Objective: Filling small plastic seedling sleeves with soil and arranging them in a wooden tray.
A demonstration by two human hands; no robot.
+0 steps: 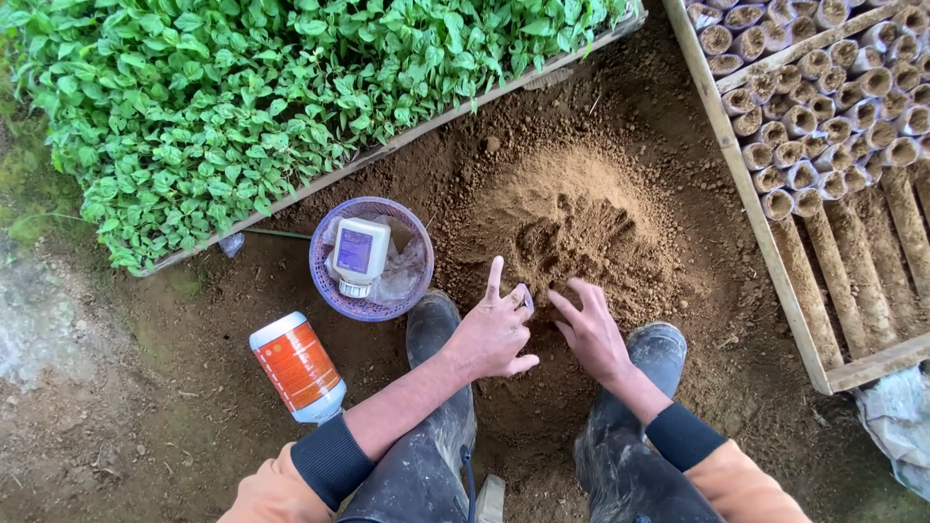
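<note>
Two boots, two hands, two bottles

The seedling bed and the wooden crate run off the picture's edges; the white bottle hides part of the basket's inside

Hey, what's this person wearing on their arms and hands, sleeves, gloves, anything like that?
Both hands are bare, no gloves: the left hand and the right hand. Each forearm is uncovered from the wrist up to a snug, dark ribbed cuff, with the matching cuff on the right arm. Above the cuffs the sleeves are a soft orange-peach fabric. No watch, rings or markings are visible.
</note>
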